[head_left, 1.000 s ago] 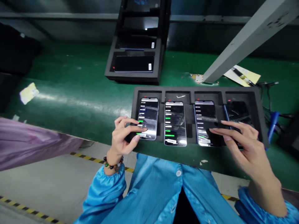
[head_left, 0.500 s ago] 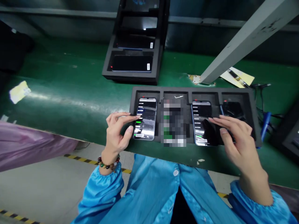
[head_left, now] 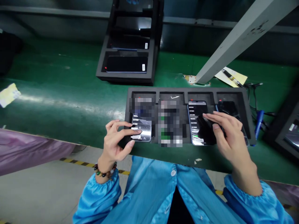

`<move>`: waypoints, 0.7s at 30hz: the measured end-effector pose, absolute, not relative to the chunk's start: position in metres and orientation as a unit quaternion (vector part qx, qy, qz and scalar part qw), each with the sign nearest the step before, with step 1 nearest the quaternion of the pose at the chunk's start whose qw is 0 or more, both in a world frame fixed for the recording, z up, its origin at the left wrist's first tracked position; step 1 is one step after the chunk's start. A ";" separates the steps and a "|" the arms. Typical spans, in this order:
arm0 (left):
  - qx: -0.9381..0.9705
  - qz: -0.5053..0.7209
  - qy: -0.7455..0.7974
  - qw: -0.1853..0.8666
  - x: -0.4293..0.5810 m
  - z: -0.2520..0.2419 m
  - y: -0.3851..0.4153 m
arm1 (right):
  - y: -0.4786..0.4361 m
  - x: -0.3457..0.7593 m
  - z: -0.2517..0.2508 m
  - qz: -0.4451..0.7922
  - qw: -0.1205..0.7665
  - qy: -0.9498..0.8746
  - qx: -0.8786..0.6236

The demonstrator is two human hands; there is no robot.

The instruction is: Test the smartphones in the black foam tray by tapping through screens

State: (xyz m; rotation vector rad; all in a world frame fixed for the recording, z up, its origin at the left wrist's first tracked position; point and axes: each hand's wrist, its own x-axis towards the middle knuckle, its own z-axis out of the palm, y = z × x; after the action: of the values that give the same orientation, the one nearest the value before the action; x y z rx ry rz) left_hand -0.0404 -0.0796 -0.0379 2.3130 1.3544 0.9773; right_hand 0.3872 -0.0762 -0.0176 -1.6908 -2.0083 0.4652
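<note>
A black foam tray (head_left: 173,91) lies before me with smartphones in its compartments. My left hand (head_left: 116,138) is open over the leftmost phone (head_left: 145,134), one fingertip at the lower part of its lit screen. My right hand (head_left: 227,133) is open, its fingertips at the screen of the third phone (head_left: 197,124), which shows a list. Partly beneath that hand is a dark phone (head_left: 227,108) in the rightmost compartment. The second phone's place (head_left: 170,124) is blurred by pixelation, as is the top of the leftmost phone.
Behind on the green table (head_left: 58,71) stands a stack of foam trays (head_left: 125,75) with dark phones. A grey post (head_left: 224,43) slants up at the right. A pen (head_left: 230,76), yellow paper (head_left: 240,77), cables and a blue marker (head_left: 259,124) lie nearby.
My left index finger has moved down the leftmost phone's screen. My right hand stays over the third phone, whose list has shifted. The whole view has slid slightly.
</note>
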 end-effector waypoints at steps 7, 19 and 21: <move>0.794 0.345 0.476 0.156 -0.043 -0.039 -0.082 | -0.073 0.380 -0.016 0.166 0.213 -0.740 -0.616; 0.749 0.347 0.553 0.109 -0.037 -0.032 -0.057 | -0.047 0.303 0.001 0.217 0.178 -0.815 -0.506; 0.749 0.353 0.551 0.107 -0.037 -0.030 -0.055 | -0.048 0.303 0.001 0.223 0.181 -0.817 -0.501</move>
State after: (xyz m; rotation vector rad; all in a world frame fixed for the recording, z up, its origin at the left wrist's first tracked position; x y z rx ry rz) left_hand -0.0371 -0.0553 -0.0301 2.2041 1.6229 1.0379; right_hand 0.3032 -0.0475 0.0008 -1.4136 -2.3063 0.6306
